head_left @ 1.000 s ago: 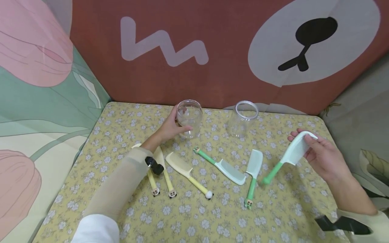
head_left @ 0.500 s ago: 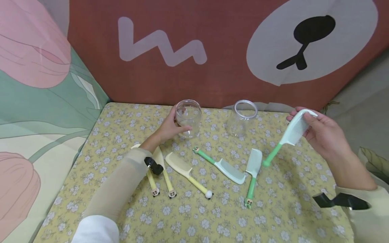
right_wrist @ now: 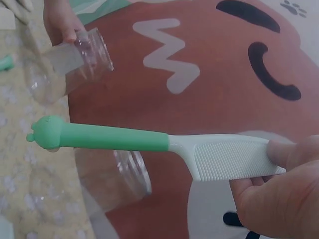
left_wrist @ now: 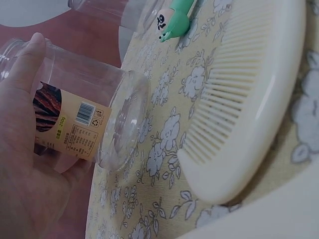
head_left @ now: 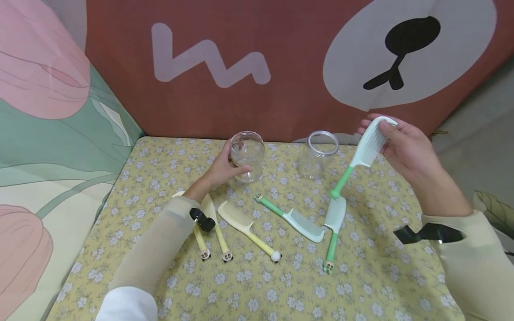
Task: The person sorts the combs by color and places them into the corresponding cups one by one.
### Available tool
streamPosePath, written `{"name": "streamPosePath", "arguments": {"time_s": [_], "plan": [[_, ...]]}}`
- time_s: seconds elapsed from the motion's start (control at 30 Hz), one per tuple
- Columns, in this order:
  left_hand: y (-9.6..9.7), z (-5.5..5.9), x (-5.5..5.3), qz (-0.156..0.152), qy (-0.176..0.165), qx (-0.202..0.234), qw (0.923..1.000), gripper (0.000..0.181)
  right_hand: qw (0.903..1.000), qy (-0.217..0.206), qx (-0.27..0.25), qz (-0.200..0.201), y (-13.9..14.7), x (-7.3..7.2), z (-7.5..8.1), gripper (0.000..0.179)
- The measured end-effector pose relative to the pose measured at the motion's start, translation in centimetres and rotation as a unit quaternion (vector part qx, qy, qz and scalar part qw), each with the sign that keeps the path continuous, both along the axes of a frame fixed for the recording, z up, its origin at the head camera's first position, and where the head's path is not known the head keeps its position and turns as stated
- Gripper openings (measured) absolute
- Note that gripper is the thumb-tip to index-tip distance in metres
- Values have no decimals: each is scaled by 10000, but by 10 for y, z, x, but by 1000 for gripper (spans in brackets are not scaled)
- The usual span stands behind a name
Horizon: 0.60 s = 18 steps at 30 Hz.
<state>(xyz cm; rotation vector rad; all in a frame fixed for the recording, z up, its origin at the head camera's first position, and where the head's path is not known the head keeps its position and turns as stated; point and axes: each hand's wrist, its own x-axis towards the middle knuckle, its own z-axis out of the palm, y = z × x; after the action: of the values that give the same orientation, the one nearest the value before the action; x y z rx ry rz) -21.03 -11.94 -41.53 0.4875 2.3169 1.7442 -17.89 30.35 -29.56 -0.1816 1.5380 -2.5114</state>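
Note:
My left hand (head_left: 221, 170) grips a clear jar (head_left: 254, 166) that stands near the table's back edge. In the left wrist view the jar's label (left_wrist: 75, 122) shows a barcode. Above the table, my right hand (head_left: 411, 149) pinches a green comb (head_left: 366, 145) by its toothed end, with the handle slanting down to the left. A second clear jar (head_left: 312, 167) stands open-topped to the right of the first, left of the held comb. Two other green combs, one near the middle (head_left: 302, 225) and one further right (head_left: 335, 214), lie on the table.
Several yellow combs lie at the left front, one of them (head_left: 237, 217) fully in sight; the others are partly under my left forearm. A flower-patterned cloth (head_left: 225, 294) covers the table. Behind the jars rises a red-brown printed backdrop (head_left: 289, 98).
My right hand has lifted the green comb up and to the left, towards the second jar. My left hand stays on its jar, and the lying combs have not moved.

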Motion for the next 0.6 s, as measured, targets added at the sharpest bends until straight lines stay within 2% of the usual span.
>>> {"name": "streamPosePath", "arguments": {"time_s": [0.17, 0.4, 0.6], "plan": [[0, 1, -1, -19, 8, -11, 10000, 100, 9999, 55, 137, -9, -15, -9, 14, 29], [-4, -29, -18, 71, 31, -5, 10000, 106, 9989, 138, 438, 3, -40, -22, 32, 31], [-4, -37, -20, 82, 124, -36, 9999, 104, 9973, 192, 712, -17, -66, -32, 41, 40]]}}
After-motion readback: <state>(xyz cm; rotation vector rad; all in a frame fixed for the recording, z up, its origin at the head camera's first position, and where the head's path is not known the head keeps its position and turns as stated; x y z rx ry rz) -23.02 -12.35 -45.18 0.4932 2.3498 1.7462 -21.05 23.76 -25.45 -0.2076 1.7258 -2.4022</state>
